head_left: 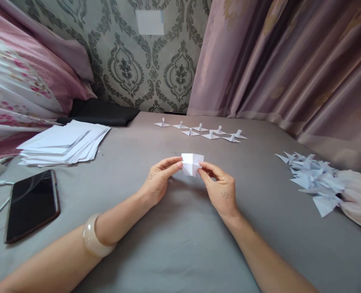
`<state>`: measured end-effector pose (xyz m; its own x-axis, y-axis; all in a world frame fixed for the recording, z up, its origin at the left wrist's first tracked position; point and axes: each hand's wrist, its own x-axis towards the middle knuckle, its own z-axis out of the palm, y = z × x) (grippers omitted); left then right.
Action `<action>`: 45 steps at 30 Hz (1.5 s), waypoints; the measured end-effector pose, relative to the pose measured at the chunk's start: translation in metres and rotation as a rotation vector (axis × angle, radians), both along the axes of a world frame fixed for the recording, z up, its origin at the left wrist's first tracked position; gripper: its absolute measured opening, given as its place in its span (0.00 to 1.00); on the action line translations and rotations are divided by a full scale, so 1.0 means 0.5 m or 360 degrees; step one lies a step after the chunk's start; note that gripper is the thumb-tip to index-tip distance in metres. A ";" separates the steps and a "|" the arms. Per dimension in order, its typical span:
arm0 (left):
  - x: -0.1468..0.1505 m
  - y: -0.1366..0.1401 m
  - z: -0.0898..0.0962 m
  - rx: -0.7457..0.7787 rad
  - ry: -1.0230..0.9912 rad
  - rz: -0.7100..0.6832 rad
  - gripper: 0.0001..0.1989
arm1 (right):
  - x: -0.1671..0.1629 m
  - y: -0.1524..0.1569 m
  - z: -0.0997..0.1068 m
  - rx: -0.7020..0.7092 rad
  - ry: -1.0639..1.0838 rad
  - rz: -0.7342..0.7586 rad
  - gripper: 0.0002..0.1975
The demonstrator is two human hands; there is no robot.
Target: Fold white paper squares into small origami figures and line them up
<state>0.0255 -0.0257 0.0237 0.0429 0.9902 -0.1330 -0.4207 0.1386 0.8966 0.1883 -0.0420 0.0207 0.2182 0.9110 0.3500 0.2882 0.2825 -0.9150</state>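
A small white square of paper (193, 164) with crossing creases is held up over the grey cloth surface. My left hand (162, 179) pinches its left edge between thumb and fingers. On the opposite edge, my right hand (218, 185) grips the same paper with thumb and forefinger. Beyond the hands stand several folded paper pieces (211, 135) with flat pointed sides and an upright middle, set out in two loose rows. A pale bracelet (96, 236) circles my left wrist.
At the left lies a stack of white paper sheets (61, 142), with a black folded item (102, 112) behind it. A phone (32, 205) and white cables sit nearer. A heap of folded paper pieces (316, 177) rests at the right beside pale cloth (359, 195). Curtains (259, 57) border the surface.
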 end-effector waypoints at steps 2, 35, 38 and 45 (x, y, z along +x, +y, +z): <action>0.000 0.002 0.002 -0.0061 -0.0055 0.0026 0.11 | -0.001 0.000 0.001 0.0017 -0.0007 0.0040 0.09; 0.001 -0.008 0.007 -0.0043 -0.0135 -0.0267 0.14 | -0.013 0.001 0.010 -0.0404 0.0710 0.0320 0.16; 0.001 -0.007 0.002 -0.0093 -0.0097 -0.0267 0.13 | -0.015 0.001 0.009 -0.0411 0.0719 0.0336 0.15; -0.002 -0.008 -0.006 0.0085 0.0044 -0.0245 0.11 | -0.014 -0.003 0.010 -0.0401 0.0582 0.0276 0.14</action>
